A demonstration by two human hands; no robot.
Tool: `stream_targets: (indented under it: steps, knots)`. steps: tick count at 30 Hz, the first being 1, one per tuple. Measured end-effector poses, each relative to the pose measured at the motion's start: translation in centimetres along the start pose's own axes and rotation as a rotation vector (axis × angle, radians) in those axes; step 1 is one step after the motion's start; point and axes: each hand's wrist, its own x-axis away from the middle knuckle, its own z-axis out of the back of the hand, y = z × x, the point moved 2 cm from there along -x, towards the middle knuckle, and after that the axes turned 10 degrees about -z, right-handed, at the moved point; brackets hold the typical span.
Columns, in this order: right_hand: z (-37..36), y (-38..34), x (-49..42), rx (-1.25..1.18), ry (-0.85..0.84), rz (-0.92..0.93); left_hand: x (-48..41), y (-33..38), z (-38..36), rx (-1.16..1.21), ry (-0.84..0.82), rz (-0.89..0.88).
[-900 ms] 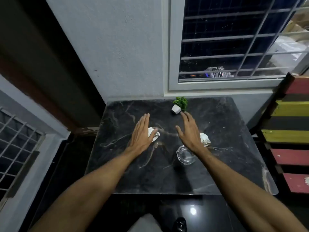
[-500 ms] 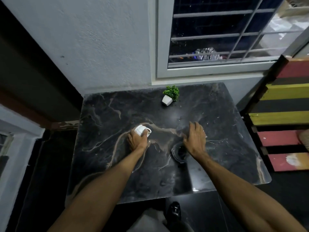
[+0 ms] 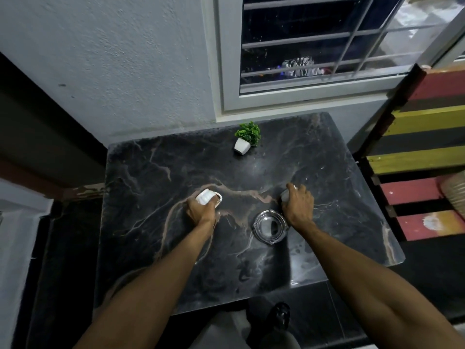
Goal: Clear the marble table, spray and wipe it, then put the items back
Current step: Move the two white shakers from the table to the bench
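Head view — left hand [image 3: 201,211] gripping white cup [image 3: 206,196], mid-table, table edges [image 3: 392,248] well apart

Right hand [image 3: 298,207] covers nearly all of a small white cup [image 3: 285,195]; only a pale sliver shows past the fingers, shape unreadable. Left hand [image 3: 201,210] hides the lower half of a white ribbed cup [image 3: 206,196]; contact with the marble table [image 3: 156,187] cannot be seen. Table's near edge masked by both forearms. Glass ashtray [image 3: 270,226]: far right rim tucked under the right wrist. Potted plant [image 3: 245,138] probably artificial, too small to tell. Striped boards [image 3: 427,147] cut off at the right edge. Dark shoe [image 3: 280,314] below the table, blurred.
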Motion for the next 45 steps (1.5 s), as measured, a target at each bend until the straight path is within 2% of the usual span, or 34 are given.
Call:
stream_targets:
  steps: [3,6,9,16,21,24,32,39,45]
  knots:
    - [0.4,0.7,-0.1,-0.136,0.035,0.015,0.8,0.0,-0.2,0.003,-0.005,-0.080]
    - [1.1,1.2,0.6,-0.440,0.055,0.039,2.1,1.0,-1.1,0.034,-0.056,-0.234]
    - [2.7,2.1,1.1,-0.713,0.059,0.004,3.5,2.3,-3.2,0.023,-0.176,-0.360]
    - [7.5,8.8,0.7,-0.955,0.236,-0.057,10.7,6.9,-11.7,0.129,-0.462,-0.573]
    - [10.5,18.1,-1.4,-1.077,0.255,-0.151,17.1,8.7,-21.1,0.026,-0.653,-0.745]
    - [11.8,25.0,-3.5,-1.120,0.311,-0.219,21.2,8.6,-28.1,-0.054,-0.740,-0.775]
    - [10.5,44.0,-12.4,-1.188,0.294,-0.418,31.7,7.9,-46.6,-0.140,-0.762,-0.703]
    - [6.7,55.0,-22.4,-1.106,0.245,-0.484,35.2,4.5,-61.3,-0.240,-0.751,-0.715]
    - [0.4,61.4,-31.9,-1.008,0.203,-0.455,33.4,-2.6,-72.4,-0.300,-0.705,-0.686]
